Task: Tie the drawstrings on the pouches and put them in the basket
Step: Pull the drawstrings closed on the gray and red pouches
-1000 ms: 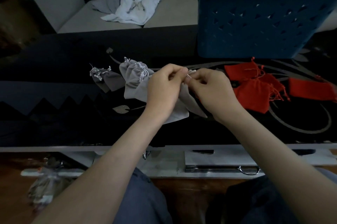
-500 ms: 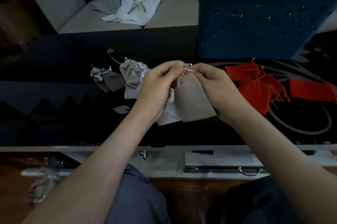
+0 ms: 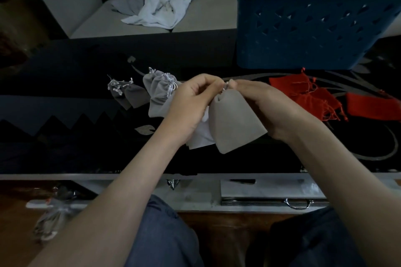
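**Tying the drawstring (image 3: 226,86) on the grey pouch (image 3: 236,121)**

From where I stand, both hands meet at the gathered neck of the pouch, raised just above the dark table (image 3: 65,71). The left hand (image 3: 193,99) has its fingers curled, with thumb and forefinger pinching the cord at the neck. The right hand (image 3: 264,103) pinches the same spot from the other side, fingertips all but touching the left's. The pouch body hangs below and between the two wrists, tilted slightly to the right.

Procedure, as judged from this position:
1. Keep the neck fully drawn closed before forming the knot; a loose gather is likely to reopen.
2. Hold the cord ends close to the fabric, where control is best.
3. Pull both ends evenly, outward and apart.
4. Check that the knot seats against the neck.

The knot itself is hidden by the fingertips, so its progress cannot be told.

A white piece of fabric (image 3: 201,134) lies under the left hand. Other grey pouches (image 3: 160,95) lie just left of the hands, red pouches (image 3: 308,97) just right. The blue basket (image 3: 303,27) stands beyond the right hand.
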Demonstrator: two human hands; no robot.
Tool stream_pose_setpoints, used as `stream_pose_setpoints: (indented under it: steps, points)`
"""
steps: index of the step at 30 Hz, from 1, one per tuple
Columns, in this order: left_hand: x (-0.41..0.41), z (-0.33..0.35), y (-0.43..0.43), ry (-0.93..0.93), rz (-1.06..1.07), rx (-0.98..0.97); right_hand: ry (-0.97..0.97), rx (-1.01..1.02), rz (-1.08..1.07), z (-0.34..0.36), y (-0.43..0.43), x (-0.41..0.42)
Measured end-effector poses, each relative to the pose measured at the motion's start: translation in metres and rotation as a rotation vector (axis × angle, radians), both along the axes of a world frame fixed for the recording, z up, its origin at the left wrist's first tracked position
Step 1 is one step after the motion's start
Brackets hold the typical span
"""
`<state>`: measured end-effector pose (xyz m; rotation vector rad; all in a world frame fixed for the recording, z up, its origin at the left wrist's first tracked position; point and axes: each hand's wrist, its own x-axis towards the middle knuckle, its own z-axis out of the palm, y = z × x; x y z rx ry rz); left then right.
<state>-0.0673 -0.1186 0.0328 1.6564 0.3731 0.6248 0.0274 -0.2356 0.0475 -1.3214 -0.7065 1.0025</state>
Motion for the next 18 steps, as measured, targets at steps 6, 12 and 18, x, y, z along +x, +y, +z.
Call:
stream_pose_setpoints:
  steps: [6, 12, 18]
  points:
    - [0.0, 0.0, -0.002, -0.031, -0.025, -0.033, -0.155, 0.012, -0.061, -0.006, 0.004, -0.004]
    - [-0.001, 0.004, -0.002, -0.159, -0.248, -0.406, -0.192, 0.07, 0.019, 0.0, -0.001, -0.001]
    - [-0.009, 0.011, 0.003, -0.109, -0.376, -0.358, -0.117, 0.094, 0.094, 0.002, -0.006, -0.002]
